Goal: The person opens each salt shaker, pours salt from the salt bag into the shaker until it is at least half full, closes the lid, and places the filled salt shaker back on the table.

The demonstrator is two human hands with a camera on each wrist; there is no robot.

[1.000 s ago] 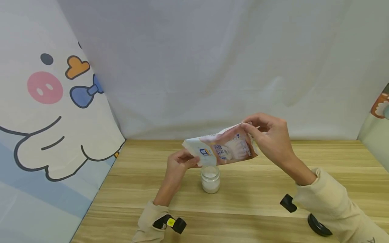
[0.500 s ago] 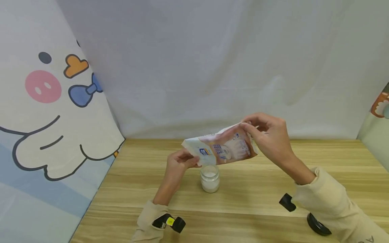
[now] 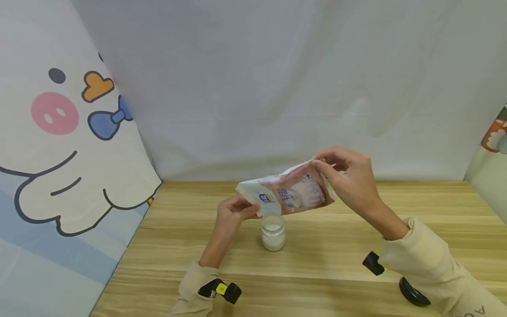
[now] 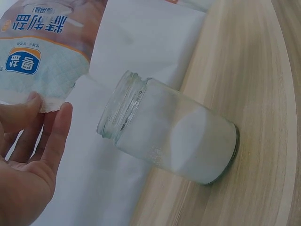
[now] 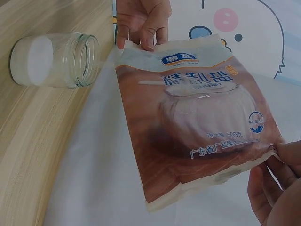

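A printed salt bag (image 3: 291, 191) is held tilted above the table, its light-blue end lower and over a glass jar (image 3: 273, 240). My left hand (image 3: 231, 216) pinches the edge of that lower end between thumb and fingers. At the raised brown end, my right hand (image 3: 352, 178) pinches a corner of the bag. The jar stands upright and lidless, with white salt (image 4: 200, 141) in its lower part. In the right wrist view, a faint whitish streak shows between the bag's corner and the jar's mouth (image 5: 88, 60). The bag's back is hidden.
The wooden table (image 3: 317, 273) runs back to a pale cloth backdrop (image 3: 277, 88). A black round object (image 3: 413, 292) lies near the right sleeve, partly covered by it. On the left hangs a cartoon-printed sheet (image 3: 79, 176).
Both hands and the bag keep nearly the same pose. The whole head view has slid very slightly, so things appear a few pixels further left.
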